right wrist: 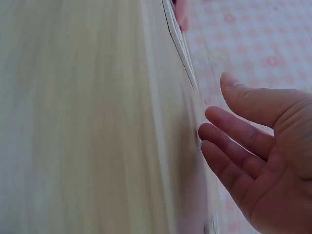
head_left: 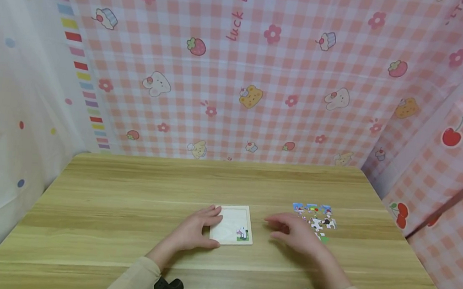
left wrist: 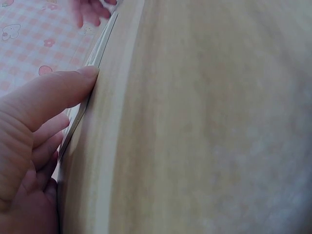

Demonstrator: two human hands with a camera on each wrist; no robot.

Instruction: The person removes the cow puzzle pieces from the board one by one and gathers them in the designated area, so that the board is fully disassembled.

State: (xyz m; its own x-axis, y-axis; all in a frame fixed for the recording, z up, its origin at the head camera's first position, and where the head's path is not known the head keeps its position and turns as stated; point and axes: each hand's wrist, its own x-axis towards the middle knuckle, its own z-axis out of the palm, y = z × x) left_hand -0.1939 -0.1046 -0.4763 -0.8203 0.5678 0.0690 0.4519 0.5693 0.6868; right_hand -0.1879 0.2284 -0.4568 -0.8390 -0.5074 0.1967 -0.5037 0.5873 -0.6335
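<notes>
A square, pale puzzle tray [head_left: 229, 221] lies flat on the table, with one printed puzzle piece [head_left: 242, 234] in its near right corner. My left hand [head_left: 194, 229] holds the tray at its left side, thumb on the near edge and fingers toward the far left corner. The left wrist view shows the thumb [left wrist: 58, 95] against the tray's edge [left wrist: 78, 114]. Between the tray and several loose puzzle pieces [head_left: 316, 223], my right hand [head_left: 295, 234] hovers with relaxed fingers and nothing in it. Its forearm and hand partly cover the pieces.
The wooden table [head_left: 127, 199] reaches back to a pink checked curtain [head_left: 220, 79]. Another curtain [head_left: 459, 183] hangs at the right side and a white dotted one [head_left: 16, 98] at the left. Black wrist devices [head_left: 169, 288] sit beneath both wrists.
</notes>
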